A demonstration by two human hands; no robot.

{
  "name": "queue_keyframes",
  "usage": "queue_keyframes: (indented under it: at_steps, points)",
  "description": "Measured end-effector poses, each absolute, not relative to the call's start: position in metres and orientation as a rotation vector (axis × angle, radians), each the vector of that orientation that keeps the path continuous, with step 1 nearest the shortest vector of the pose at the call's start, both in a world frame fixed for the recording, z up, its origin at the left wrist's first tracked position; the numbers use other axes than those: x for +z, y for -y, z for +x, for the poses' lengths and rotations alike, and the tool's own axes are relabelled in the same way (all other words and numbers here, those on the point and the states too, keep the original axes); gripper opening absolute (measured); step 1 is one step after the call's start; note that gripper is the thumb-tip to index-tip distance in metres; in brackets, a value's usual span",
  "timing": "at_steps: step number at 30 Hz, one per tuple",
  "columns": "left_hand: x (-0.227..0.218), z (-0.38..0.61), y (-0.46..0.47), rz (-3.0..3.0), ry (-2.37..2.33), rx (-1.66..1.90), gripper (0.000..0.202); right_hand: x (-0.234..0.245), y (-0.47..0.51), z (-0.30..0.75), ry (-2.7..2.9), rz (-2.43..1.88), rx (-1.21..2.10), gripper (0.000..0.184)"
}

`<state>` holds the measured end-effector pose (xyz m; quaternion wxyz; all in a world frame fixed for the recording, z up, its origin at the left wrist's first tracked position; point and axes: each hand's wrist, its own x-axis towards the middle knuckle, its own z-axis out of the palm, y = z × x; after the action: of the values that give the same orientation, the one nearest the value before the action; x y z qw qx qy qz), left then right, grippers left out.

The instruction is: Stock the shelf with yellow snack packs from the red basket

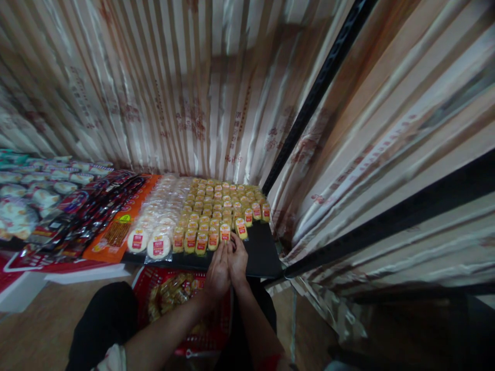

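Both hands meet at 1 small yellow packet (225, 232). The left hand (217, 273) and the right hand (237, 260) lie side by side with the fingertips on its lower edge. I cannot tell whether they pinch it or only press on it, because the fingers cover each other. The packet stands in the front row on the black shelf (263, 257), close to the front edge.

To do this well, I think the packet should stand upright with the label to the front. It should touch its neighbour on the left and be in line with the row. A light touch seems wise, so that the packets behind do not fall.

Nearest, under the 2 arms, lies 1 red bag (170, 293) with snacks printed on it. On the shelf I count 5 yellow packets in the front line, including the one at the fingers. 4 more step back to the right. Behind them are many rows, too small and blurred to count. To the left stand 2 round white packs (158, 246) in front, with more behind that are not clear. Then comes 1 orange pack (116, 232), and several dark red packs (77, 216) that I cannot count. Farthest are the striped sheet (193, 103) and 2 black bars (320, 87).
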<state>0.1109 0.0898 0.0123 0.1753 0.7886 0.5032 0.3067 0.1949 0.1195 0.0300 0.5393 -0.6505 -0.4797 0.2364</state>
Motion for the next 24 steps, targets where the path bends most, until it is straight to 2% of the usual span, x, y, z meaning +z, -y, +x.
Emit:
queue_keyframes:
  at_steps: [24]
  points:
    - [0.026, 0.097, -0.074, 2.293, -1.373, 0.819, 0.052, 0.025, -0.097, 0.189, 1.173, -1.589, 0.393, 0.038]
